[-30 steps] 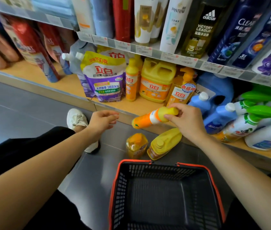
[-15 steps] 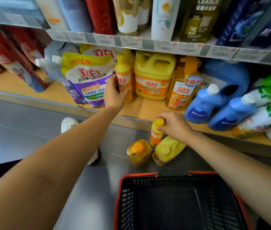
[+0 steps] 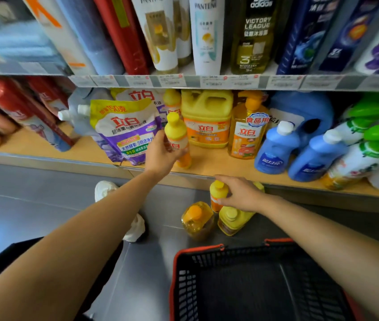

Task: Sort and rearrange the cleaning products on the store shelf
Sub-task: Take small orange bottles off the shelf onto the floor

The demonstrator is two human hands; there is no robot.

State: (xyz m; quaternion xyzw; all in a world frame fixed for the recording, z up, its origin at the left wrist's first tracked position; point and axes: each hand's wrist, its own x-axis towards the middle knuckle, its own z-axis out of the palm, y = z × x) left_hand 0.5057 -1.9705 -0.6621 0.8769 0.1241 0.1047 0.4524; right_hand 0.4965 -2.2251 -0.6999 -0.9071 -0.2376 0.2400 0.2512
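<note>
My left hand grips a slim yellow-capped orange dish-soap bottle standing tilted at the front of the lower shelf, next to a purple refill pouch. My right hand holds a second small yellow-capped orange bottle upright on the floor below the shelf edge. Beside it on the floor stand an amber bottle with an orange cap and a yellow jug. On the shelf behind are a big yellow jug and an orange pump bottle.
Blue detergent bottles and green-capped spray bottles fill the shelf's right. Shampoo bottles line the upper shelf. A red-rimmed black basket sits in front of me. A white shoe rests on the grey floor.
My left hand closed round the slim bottle on the shelf and pulled it forward, tilted. My right hand set the small bottle upright on the floor and stays on it.
</note>
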